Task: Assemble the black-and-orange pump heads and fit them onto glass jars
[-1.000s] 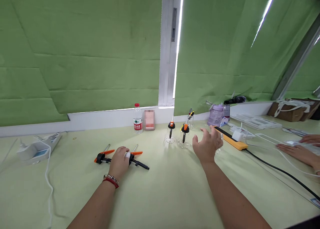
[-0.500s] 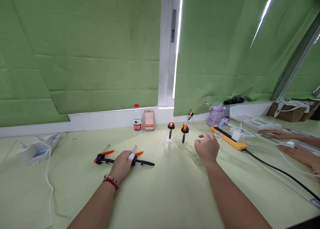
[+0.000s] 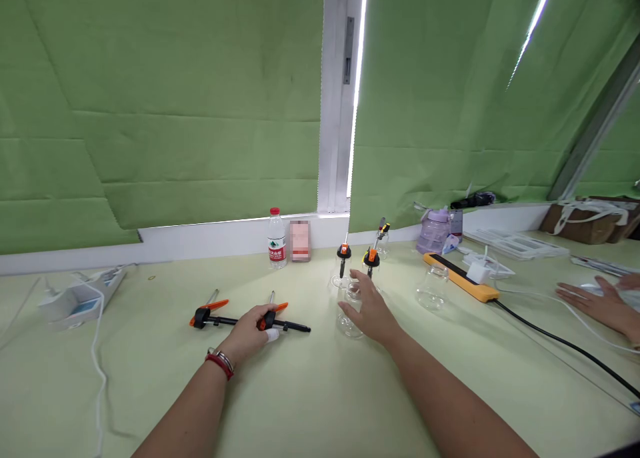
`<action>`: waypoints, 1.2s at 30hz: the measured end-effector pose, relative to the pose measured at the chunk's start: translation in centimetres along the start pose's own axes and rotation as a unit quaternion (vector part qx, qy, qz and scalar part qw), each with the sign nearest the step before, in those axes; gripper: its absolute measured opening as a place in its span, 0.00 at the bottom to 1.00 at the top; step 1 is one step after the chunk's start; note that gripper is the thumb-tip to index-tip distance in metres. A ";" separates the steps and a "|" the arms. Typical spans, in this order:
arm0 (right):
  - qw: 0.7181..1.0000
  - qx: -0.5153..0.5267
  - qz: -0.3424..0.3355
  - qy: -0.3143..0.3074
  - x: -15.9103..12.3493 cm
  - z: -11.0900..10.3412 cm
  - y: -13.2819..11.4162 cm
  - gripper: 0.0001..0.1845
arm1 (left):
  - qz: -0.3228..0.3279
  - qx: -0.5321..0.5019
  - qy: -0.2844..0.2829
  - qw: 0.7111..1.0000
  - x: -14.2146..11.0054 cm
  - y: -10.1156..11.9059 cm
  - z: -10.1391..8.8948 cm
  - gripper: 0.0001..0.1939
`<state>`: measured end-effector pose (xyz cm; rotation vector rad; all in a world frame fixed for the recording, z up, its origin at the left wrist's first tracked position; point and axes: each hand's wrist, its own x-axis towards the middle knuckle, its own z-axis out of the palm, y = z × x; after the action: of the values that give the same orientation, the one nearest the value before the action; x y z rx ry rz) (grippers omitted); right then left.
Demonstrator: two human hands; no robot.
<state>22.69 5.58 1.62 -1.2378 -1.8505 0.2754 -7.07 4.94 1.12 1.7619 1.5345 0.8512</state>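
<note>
My left hand (image 3: 247, 335) rests with bent fingers on a black-and-orange clamp-like tool (image 3: 293, 326) lying on the table; a white wrapping (image 3: 271, 336) shows at one digit. A second such tool (image 3: 201, 317) lies just left of it. My right hand (image 3: 373, 311), thumb and fingers apart, is around the side of a clear glass jar (image 3: 351, 328); whether it touches the glass is unclear. Behind it, two more black-and-orange tools stand upright in glass jars, a left tool (image 3: 343, 253) and a right tool (image 3: 371, 258). Another clear jar (image 3: 433, 295) stands to the right.
A yellow power strip (image 3: 465, 281) with a black cable lies at right. A water bottle (image 3: 277, 241), a pink box (image 3: 300, 241) and a purple jug (image 3: 434, 231) line the back. A white power strip (image 3: 83, 305) sits at left. A co-worker's hand (image 3: 595, 305) is far right.
My right hand has moved left and its fingers have spread; a glass jar now stands farther left, beside it. On my left hand, the white-wrapped digit has shifted lower.
</note>
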 end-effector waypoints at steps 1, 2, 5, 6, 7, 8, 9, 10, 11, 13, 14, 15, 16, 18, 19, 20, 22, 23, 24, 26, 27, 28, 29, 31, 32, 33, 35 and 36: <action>0.999 0.007 0.010 -0.030 -0.1 0.1 0.1 0.38 | 0.006 -0.001 -0.007 1.000 0.0 -0.1 0.0 0.30; 0.998 0.012 0.020 -0.056 -0.1 0.2 0.2 0.42 | 0.009 -0.003 -0.012 1.000 0.0 -0.2 0.0 0.29; 0.993 0.021 0.056 -0.102 -0.3 0.1 0.3 0.49 | 0.003 -0.011 -0.011 1.000 0.1 -0.3 0.0 0.29; 0.991 0.026 0.068 -0.110 -0.4 0.1 0.2 0.50 | 0.000 -0.013 -0.003 1.000 0.1 -0.4 0.1 0.29; 0.990 0.031 0.080 -0.115 -0.4 0.1 0.2 0.50 | -0.004 -0.016 0.007 1.000 0.2 -0.3 0.1 0.29; 0.988 0.035 0.091 -0.119 -0.5 0.0 0.1 0.50 | -0.007 -0.022 0.019 1.000 0.2 -0.3 0.2 0.29; 0.986 0.040 0.102 -0.124 -0.6 0.0 0.1 0.50 | -0.010 -0.033 0.030 0.999 0.2 -0.2 0.2 0.29; 0.984 0.044 0.112 -0.131 -0.6 0.0 0.1 0.51 | -0.012 -0.048 0.038 0.998 0.2 -0.2 0.3 0.28; 0.982 0.050 0.121 -0.139 -0.7 0.1 0.3 0.52 | -0.013 -0.065 0.041 0.997 0.3 -0.1 0.4 0.28; 0.975 0.061 0.132 -0.165 -0.6 0.3 0.8 0.54 | -0.015 -0.099 0.038 0.994 0.3 0.1 0.5 0.27; 0.973 0.065 0.133 -0.179 -0.6 0.4 1.1 0.55 | -0.015 -0.112 0.037 0.993 0.3 0.1 0.5 0.26; 0.971 0.067 0.131 -0.190 -0.5 0.5 1.3 0.55 | -0.015 -0.122 0.036 0.992 0.3 0.1 0.5 0.25; 0.970 0.067 0.127 -0.197 -0.5 0.6 1.5 0.54 | -0.013 -0.130 0.036 0.991 0.3 0.1 0.6 0.24; 0.970 0.071 0.114 -0.204 -0.3 0.6 1.7 0.49 | -0.002 -0.148 0.038 0.988 0.4 0.1 0.7 0.23; 0.970 0.075 0.109 -0.204 -0.3 0.6 1.7 0.46 | 0.004 -0.158 0.037 0.987 0.4 0.1 0.7 0.23; 0.970 0.079 0.106 -0.206 -0.3 0.6 1.6 0.44 | 0.009 -0.169 0.036 0.985 0.3 0.2 0.8 0.24; 0.968 0.078 0.115 -0.207 -0.3 0.5 1.3 0.41 | 0.011 -0.199 0.028 0.979 0.2 0.3 0.8 0.24; 0.969 0.073 0.122 -0.204 -0.3 0.5 1.2 0.40 | 0.009 -0.217 0.022 0.976 0.2 0.4 0.8 0.24; 0.970 0.070 0.126 -0.195 -0.4 0.4 1.1 0.40 | 0.005 -0.235 0.017 0.972 0.1 0.6 0.8 0.24; 0.976 0.068 0.126 -0.164 -0.4 0.3 1.1 0.39 | -0.003 -0.263 0.009 0.965 0.0 0.8 0.8 0.24; 0.979 0.069 0.122 -0.148 -0.4 0.2 1.2 0.38 | -0.006 -0.271 0.010 0.962 -0.1 0.9 0.8 0.24; 0.981 0.070 0.118 -0.134 -0.3 0.1 1.3 0.39 | -0.008 -0.275 0.014 0.961 -0.1 1.0 0.8 0.25; 0.983 0.072 0.114 -0.125 -0.3 0.1 1.4 0.39 | -0.010 -0.276 0.020 0.961 -0.1 1.1 0.7 0.25; 0.983 0.084 0.113 -0.114 -0.1 -0.1 1.7 0.39 | -0.011 -0.270 0.038 0.962 0.0 1.1 0.6 0.26; 0.983 0.097 0.115 -0.107 0.0 -0.2 1.9 0.39 | -0.010 -0.263 0.050 0.963 0.0 1.1 0.6 0.26; 0.981 0.114 0.120 -0.099 0.1 -0.3 2.1 0.39 | -0.010 -0.256 0.062 0.965 0.1 1.0 0.5 0.26; 0.974 0.158 0.136 -0.087 0.3 -0.4 2.3 0.40 | -0.008 -0.248 0.079 0.965 0.2 0.8 0.4 0.27; 0.970 0.180 0.143 -0.082 0.4 -0.5 2.4 0.41 | -0.007 -0.251 0.084 0.964 0.3 0.7 0.4 0.27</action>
<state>24.56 6.94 0.70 -1.2481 -1.6560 0.8580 -6.32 5.14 1.43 1.3348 1.2807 1.2789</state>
